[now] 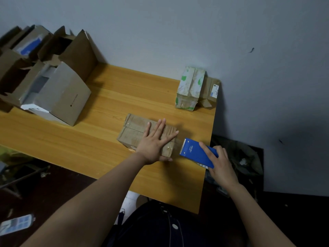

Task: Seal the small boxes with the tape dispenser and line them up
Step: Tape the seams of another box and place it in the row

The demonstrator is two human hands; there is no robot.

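A small brown cardboard box (133,130) lies on the wooden table (99,139), near its right front part. My left hand (154,140) presses flat on the box's top with straight fingers. Just to the right, my right hand (219,164) grips a blue tape dispenser (195,153). Its toothed edge sits at the box's right end, and a strip of clear tape runs from it onto the box. Two taped boxes stand side by side at the table's far right corner: one white and green (189,88), one brown (211,90).
Several open cardboard boxes (58,91) crowd the table's left and back left. A wall stands directly behind the table. The table's right edge is close to the dispenser, with a dark cluttered bin (245,157) below it. A phone-like object (17,223) lies on the floor at lower left.
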